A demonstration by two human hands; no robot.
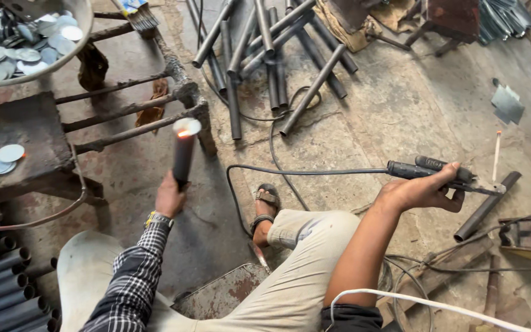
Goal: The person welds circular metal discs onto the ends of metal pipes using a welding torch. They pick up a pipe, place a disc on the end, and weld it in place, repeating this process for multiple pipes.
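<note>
Head view: left hand [170, 195] clenches capped steel pipe [184, 154] low — rigid, glowing top; right hand [422, 190] grips electrode holder [437, 171].

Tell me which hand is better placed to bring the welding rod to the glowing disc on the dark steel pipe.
Right, probably: the right hand grips the black electrode holder with its thin welding rod, while the left hand holds the dark steel pipe upright.

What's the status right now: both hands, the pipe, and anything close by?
Left hand grips dark pipe upright, capped end glowing. Right hand holds electrode holder, rod up. Metal stand beside pipe.
</note>
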